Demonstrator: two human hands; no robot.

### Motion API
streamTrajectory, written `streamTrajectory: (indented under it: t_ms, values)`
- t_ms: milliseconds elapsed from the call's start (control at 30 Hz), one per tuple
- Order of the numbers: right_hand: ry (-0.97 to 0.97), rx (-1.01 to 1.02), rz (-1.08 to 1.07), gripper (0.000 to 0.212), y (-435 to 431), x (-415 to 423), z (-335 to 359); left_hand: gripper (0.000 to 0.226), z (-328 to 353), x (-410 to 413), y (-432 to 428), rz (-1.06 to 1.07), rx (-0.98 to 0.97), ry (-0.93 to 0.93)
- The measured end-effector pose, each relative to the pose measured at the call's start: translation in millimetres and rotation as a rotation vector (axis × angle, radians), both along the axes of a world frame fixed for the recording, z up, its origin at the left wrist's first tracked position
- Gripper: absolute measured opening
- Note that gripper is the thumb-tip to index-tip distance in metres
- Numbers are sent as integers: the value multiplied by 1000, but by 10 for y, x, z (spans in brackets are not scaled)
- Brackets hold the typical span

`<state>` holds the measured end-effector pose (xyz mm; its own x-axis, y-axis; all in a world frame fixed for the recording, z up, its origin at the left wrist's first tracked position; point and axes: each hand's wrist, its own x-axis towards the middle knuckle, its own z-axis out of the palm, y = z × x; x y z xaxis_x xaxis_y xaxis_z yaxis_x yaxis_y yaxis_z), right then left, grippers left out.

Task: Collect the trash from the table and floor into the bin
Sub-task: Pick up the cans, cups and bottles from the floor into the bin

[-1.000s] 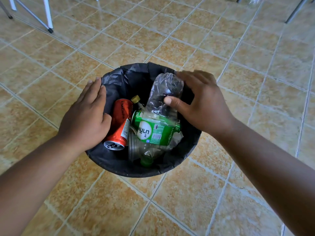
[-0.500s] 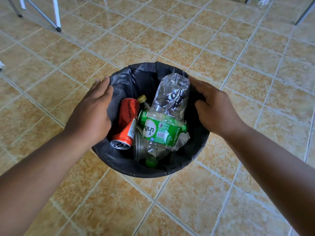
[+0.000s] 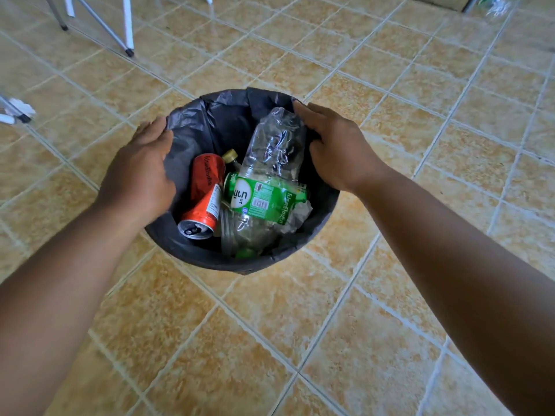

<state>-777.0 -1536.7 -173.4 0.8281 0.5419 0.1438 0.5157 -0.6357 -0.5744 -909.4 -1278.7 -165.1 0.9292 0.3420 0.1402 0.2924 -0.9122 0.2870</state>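
Head view looks down on a round bin (image 3: 240,262) lined with a black bag, standing on the tan tiled floor (image 3: 270,340). The left hand (image 3: 138,175) grips the left rim and the right hand (image 3: 339,151) grips the right rim, each with its thumb inside and fingers outside. Inside the bin, a red drink can (image 3: 204,193) leans on the left side, just beside a crushed clear plastic bottle (image 3: 264,199) with a green label, its green cap pointing down. A small gold-capped bottle (image 3: 229,156) peeks out between them. White metal legs (image 3: 127,31) stand at the far left.
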Motion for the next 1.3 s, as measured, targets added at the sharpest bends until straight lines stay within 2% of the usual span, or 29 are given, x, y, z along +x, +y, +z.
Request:
streamTrajectory:
  t_ms: [233, 267, 333, 400, 433, 467, 533, 633, 767, 867, 1100, 1300]
  values:
    - [77, 159, -58, 64, 291, 201, 39, 73, 7, 238, 251, 34, 33, 11]
    - [140, 223, -66, 60, 293, 219, 7, 73, 10, 240, 259, 32, 36, 18]
    - [336, 485, -99, 46, 246, 256, -89, 73, 7, 235, 263, 26, 41, 31]
    - [374, 670, -250, 38, 134, 340, -273, 73, -6, 235, 272, 21, 53, 38]
    - [280, 625, -339, 38, 63, 399, -379, 73, -18, 242, 278, 22, 57, 34]
    - [150, 486, -411, 39, -15, 475, -500, 73, -28, 251, 289, 26, 58, 27]
    - [-10, 81, -435, 36, -162, 643, -792, 72, -46, 260, 296, 34, 60, 18]
    - [61, -388, -304, 53, -257, 834, -1098, 72, -63, 274, 312, 35, 76, 17]
    - [30, -660, -207, 58, -261, 1005, -1270, 71, -74, 273, 323, 39, 75, 6]
    - [83, -695, -204, 58, -275, 1086, -1339, 71, -79, 281, 323, 43, 67, -3]
    - [17, -377, -315, 36, -290, 1167, -1479, 72, -45, 313, 303, 39, 73, 1]
    - [-214, -481, -276, 20, -305, 1087, -1393, 71, -38, 304, 279, 39, 57, -5]
